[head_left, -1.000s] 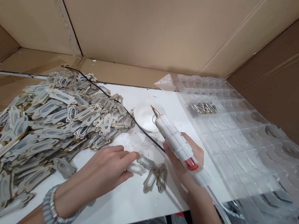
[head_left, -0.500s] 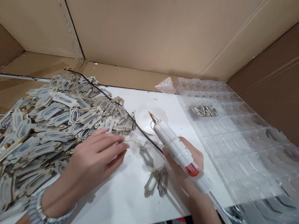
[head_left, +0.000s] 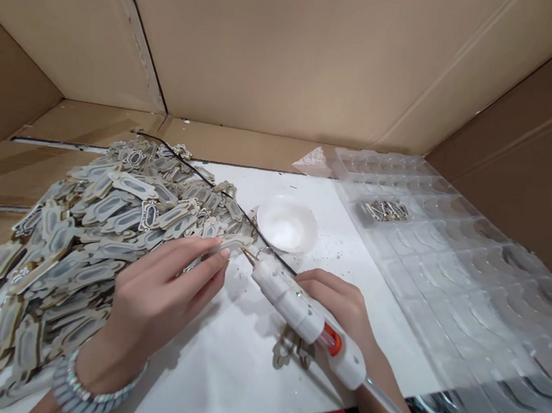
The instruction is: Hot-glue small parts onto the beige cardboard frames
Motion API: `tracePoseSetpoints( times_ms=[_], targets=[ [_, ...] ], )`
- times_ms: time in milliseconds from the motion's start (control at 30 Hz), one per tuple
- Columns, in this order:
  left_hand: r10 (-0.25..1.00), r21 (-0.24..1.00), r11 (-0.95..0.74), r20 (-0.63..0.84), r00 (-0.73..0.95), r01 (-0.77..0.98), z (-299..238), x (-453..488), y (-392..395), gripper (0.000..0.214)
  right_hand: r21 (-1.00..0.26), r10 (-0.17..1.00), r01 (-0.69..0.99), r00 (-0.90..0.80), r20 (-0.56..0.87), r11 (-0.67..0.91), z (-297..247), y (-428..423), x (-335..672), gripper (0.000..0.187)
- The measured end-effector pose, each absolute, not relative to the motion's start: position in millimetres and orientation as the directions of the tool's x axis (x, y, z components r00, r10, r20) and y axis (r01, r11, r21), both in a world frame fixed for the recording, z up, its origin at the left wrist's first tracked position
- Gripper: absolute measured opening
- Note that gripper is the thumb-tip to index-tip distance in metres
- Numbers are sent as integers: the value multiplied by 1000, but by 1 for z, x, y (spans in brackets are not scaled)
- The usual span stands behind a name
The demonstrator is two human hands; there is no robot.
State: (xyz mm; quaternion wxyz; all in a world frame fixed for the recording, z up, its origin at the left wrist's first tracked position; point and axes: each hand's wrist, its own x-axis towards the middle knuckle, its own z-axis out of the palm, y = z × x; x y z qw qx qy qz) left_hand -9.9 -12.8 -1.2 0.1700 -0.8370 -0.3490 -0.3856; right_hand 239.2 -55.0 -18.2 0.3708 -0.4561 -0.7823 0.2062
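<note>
Glue gun: the white glue gun [head_left: 302, 308] is swinging down and left; half a second ago its brass nozzle was hovering over the white dish [head_left: 287, 225], and now the tip is sitting just beside the left fingertips.
Right hand: the right hand [head_left: 344, 304] is wrapping its fingers closed round the gun's body, near the orange trigger, lower on the surface than before.
Left hand: the left hand [head_left: 161, 293] is barely shifting, its fingers [head_left: 202, 251] lying nearly straight, tips resting on a pale piece [head_left: 231, 246] at the pile's edge. I cannot tell whether it is being pinched or only pressed.
Dish: it is now showing fully, with the gun gone from above it.
Loose pieces: the loose pieces [head_left: 290, 352] are now lying partly under the gun's body.
Pile: the big pile [head_left: 100, 234] of ornate tan cutouts is filling the left side, a black cord [head_left: 210, 180] running over it.
Surface: the white surface [head_left: 229, 372] is carrying everything; clear trays [head_left: 451, 271] are lying stacked along the right, with a few metal bits [head_left: 384, 209] in one pocket.
Room: cardboard walls [head_left: 297, 51] are closing in the back and both sides.
</note>
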Motion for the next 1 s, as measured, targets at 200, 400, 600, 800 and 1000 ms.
tracePoseSetpoints(
  times_ms=[200,400,600,800,1000],
  targets=[
    [423,-25,-712,782,458,701,1,-9,-14,17,-618,875,621,-305,375,481,-20,-56,236,19],
    [403,-59,-717,778,482,694,1,-8,-17,22,-556,869,675,-300,394,485,-21,-57,235,22],
    [402,-64,-709,781,478,702,1,-7,-18,20,-530,866,696,-295,404,484,-21,-57,234,24],
    [405,-65,-710,777,482,701,2,-7,-16,18,-530,870,697,-313,380,482,-19,-56,235,25],
    [408,-56,-700,787,463,712,1,-7,-16,18,-591,885,663,-293,361,460,-20,-57,235,30]
  ],
)
